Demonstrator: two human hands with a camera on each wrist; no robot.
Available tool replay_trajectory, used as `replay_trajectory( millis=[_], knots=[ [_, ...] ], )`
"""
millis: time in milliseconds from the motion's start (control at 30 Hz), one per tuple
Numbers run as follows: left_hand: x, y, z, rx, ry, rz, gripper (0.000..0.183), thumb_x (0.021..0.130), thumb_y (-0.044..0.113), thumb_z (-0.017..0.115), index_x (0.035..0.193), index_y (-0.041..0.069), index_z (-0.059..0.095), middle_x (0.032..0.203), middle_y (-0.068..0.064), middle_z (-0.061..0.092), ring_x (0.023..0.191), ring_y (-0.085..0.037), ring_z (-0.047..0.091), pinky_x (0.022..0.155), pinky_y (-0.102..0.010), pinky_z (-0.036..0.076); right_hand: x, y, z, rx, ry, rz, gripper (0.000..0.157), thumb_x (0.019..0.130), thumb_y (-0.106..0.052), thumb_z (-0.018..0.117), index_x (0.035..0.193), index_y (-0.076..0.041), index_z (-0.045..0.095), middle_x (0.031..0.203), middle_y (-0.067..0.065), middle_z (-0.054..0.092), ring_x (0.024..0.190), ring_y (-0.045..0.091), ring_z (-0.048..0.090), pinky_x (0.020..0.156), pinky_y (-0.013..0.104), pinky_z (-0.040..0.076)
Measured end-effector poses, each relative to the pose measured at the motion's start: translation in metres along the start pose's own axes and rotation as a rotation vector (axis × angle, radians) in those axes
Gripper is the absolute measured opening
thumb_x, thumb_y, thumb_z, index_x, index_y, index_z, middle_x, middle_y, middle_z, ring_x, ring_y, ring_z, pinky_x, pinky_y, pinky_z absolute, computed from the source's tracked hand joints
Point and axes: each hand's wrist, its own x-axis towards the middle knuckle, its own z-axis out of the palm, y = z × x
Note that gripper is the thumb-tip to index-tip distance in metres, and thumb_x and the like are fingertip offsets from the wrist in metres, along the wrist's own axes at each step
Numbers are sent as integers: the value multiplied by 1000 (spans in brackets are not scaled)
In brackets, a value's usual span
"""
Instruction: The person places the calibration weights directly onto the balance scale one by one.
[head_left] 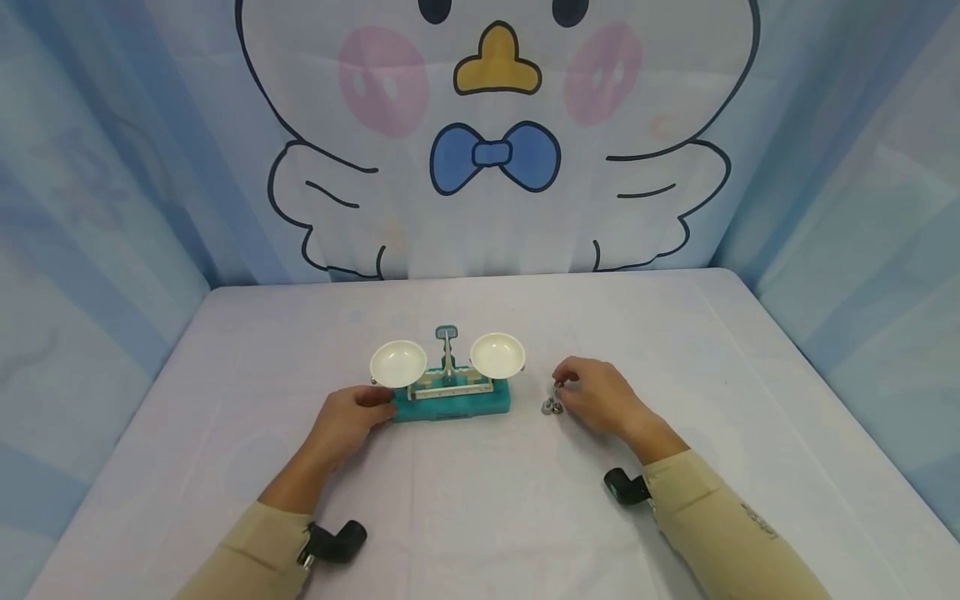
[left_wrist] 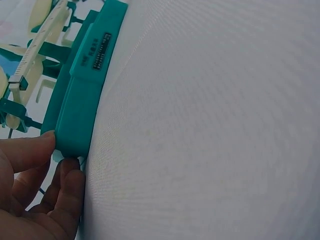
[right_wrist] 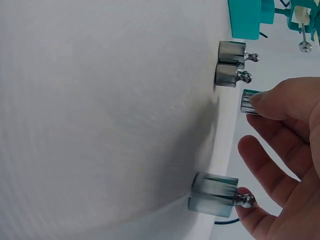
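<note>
A green balance scale (head_left: 450,406) with two white pans stands on the table. My left hand (head_left: 352,421) grips the left end of its base; in the left wrist view the thumb (left_wrist: 30,151) lies on the edge and the other fingers curl at the end. To the right of the scale, my right hand (head_left: 600,398) pinches a small metal weight (right_wrist: 248,102) between thumb and index finger. Two more weights (right_wrist: 231,52) stand side by side nearby. A larger weight (right_wrist: 212,194) stands by the little finger, its knob beside the fingertip.
A white cloth covers the table (head_left: 480,517). Behind it hangs a curtain (head_left: 495,225) with a cartoon bird, and patterned curtains flank both sides. Black wrist cameras (head_left: 337,542) are strapped at both sleeves.
</note>
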Motion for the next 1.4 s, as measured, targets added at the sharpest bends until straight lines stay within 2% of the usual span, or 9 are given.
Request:
replay_trajectory(
  millis=[433,867,1100,1400],
  knots=[
    [1,-1,1,-5,11,0,38,97,9,62,132,-5,60,133,-22,58,125,-36,51,104,-50,44,-4,-16,-8,-17,88,-72,18,95,-16,65,111,-8,69,117,11,68,115,33,59,99,53,47],
    [-2,0,1,-15,17,1,38,97,10,62,132,-5,59,132,-22,59,124,-36,52,104,-50,45,-3,-37,-12,72,203,-192,19,95,-13,64,112,-6,68,109,7,68,106,27,61,94,49,51],
    [1,-2,4,-20,37,0,38,97,10,62,132,-5,59,132,-22,59,125,-36,52,103,-49,46,2,-48,-10,117,278,-264,19,93,-12,66,110,-3,68,106,8,68,102,26,61,92,48,52],
    [0,-2,4,-13,41,6,39,97,11,62,132,-4,60,133,-21,59,126,-36,51,104,-50,45,5,-53,-12,119,323,-255,18,92,-11,66,108,-3,68,105,9,68,101,26,60,91,47,52]
  ],
)
